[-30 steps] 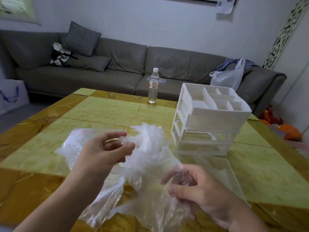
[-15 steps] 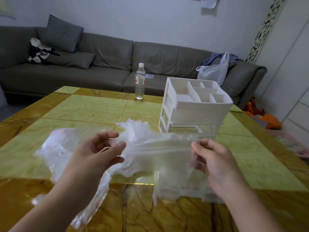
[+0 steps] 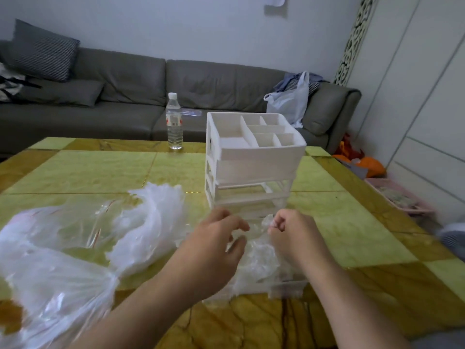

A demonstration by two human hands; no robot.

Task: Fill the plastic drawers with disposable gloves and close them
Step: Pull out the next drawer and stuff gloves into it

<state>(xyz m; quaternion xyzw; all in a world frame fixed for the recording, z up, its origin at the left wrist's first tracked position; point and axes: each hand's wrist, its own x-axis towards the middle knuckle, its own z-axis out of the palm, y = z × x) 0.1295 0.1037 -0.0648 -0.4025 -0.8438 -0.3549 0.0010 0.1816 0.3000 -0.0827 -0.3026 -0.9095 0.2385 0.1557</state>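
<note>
With my left hand [image 3: 216,244] and right hand [image 3: 293,233] close together, each pinching the crumpled glove [image 3: 256,250] over the clear drawer [image 3: 286,289] before the white organizer [image 3: 251,162], I judge this thin, glossy, see-through film weightless, limp, slippery, best bunched by its edges.

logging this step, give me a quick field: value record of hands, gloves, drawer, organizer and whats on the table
left hand: curled over the gloves
right hand: pinching the gloves
gloves: crumpled clear bundle in the pulled-out drawer
drawer: clear, out on the table in front of the organizer
organizer: white, lower slots empty
glove bag: left on the table
water bottle: upright at the far edge
</note>
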